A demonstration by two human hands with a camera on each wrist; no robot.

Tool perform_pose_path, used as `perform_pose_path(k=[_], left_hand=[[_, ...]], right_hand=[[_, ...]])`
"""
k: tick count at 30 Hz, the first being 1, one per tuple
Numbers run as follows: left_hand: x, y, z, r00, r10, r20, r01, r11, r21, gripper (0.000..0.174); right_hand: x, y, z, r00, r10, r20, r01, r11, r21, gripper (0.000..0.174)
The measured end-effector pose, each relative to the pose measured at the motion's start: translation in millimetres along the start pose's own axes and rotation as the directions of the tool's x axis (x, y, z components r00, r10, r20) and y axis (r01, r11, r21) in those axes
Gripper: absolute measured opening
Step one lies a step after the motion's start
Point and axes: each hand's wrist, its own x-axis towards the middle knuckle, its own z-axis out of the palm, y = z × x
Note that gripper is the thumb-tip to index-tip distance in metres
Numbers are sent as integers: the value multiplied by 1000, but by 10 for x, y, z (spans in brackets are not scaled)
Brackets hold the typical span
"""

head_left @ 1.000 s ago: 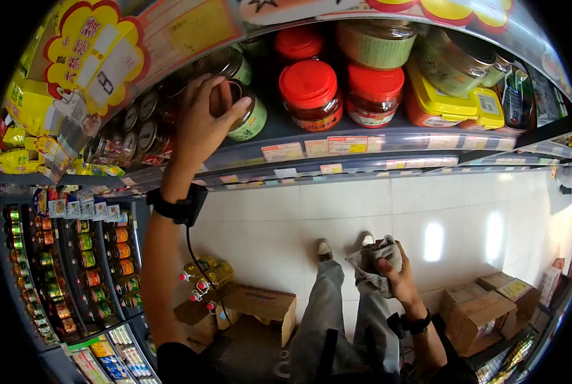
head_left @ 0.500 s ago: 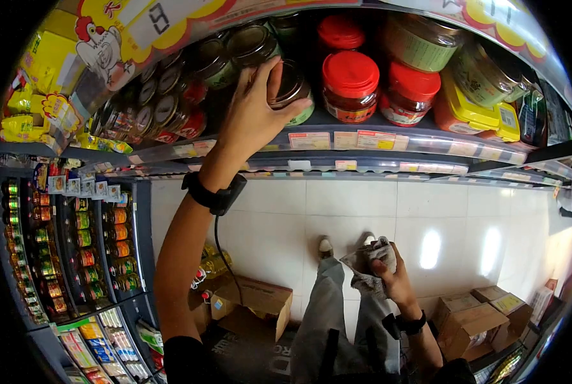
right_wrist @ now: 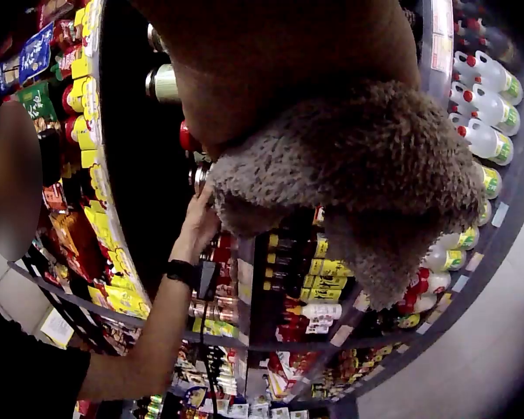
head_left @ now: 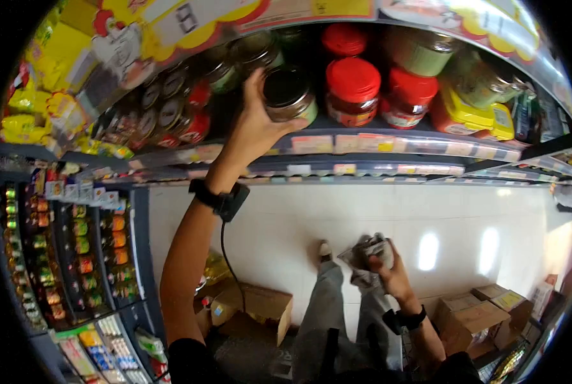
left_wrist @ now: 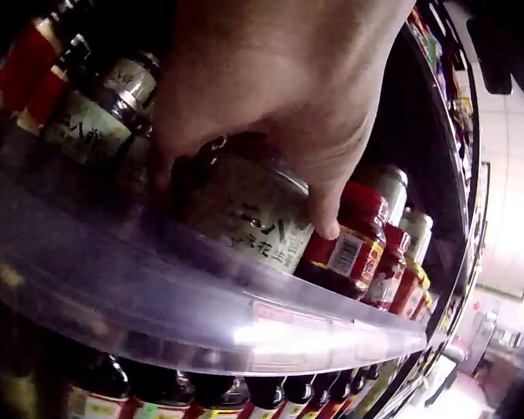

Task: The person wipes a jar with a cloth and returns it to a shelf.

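My left hand (head_left: 257, 121) grips a glass jar (head_left: 287, 89) with a dark round lid and a pale green label, at the front of the shelf. In the left wrist view, the thumb and fingers straddle the jar (left_wrist: 258, 223) from above, behind the clear shelf lip (left_wrist: 157, 271). Low in front of the body, my right hand (head_left: 394, 275) holds a crumpled grey cloth (head_left: 366, 255). The right wrist view shows the shaggy pile of this cloth (right_wrist: 349, 166) hanging below the hand.
Red-lidded jars (head_left: 353, 83) stand just right of the gripped jar, then yellow-lidded tubs (head_left: 462, 115). Similar green-labelled jars (head_left: 215, 67) are behind and left. Price signs (head_left: 190, 22) hang overhead. Cardboard boxes (head_left: 471, 320) and an open carton (head_left: 260, 310) sit on the floor.
The view has shifted left, then steadied. My left hand has closed round the jar, whose lid now shows more fully and tilts toward me. The right hand keeps the cloth low.
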Motion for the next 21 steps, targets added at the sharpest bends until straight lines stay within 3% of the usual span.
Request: perform_pose_path(k=[2,3,5,7,8,15,17,19,21], left_hand=[[-11,34,182,992,-10,-127,-7,991,-133,109],[-17,-75,269,990,-2,-144,-21,986,-164,103],[-15,-27,355,981,-53,-187,16,981,-194,99],[21,23,410,977,-30,-211,-8,984,-180,98],[30,81,413,980,-47,-191,14,985,-170,99],[-17,151,497,972,-120,-201,96,988,-124,98],[-35,110,484,975,-120,-187,95,986,-135,98],[-167,180,536,932,17,-362,25,994,110,96],[-458,328,603,885,116,-452,-95,993,70,87]], right_hand=[[-20,24,-43,997,-68,-24,67,996,-52,82],[-52,-30,-64,1000,-13,-15,13,1000,-20,83],[57,275,-141,994,-87,-72,77,988,-131,84],[80,226,-91,994,-93,-59,87,992,-92,85],[88,178,-76,999,-44,-27,41,995,-89,84],[27,70,83,994,-105,-27,99,983,-157,83],[13,43,117,997,-74,14,75,995,-60,77],[43,230,68,992,-128,-7,127,991,-51,75],[58,220,65,983,-181,-36,179,983,-42,72]])
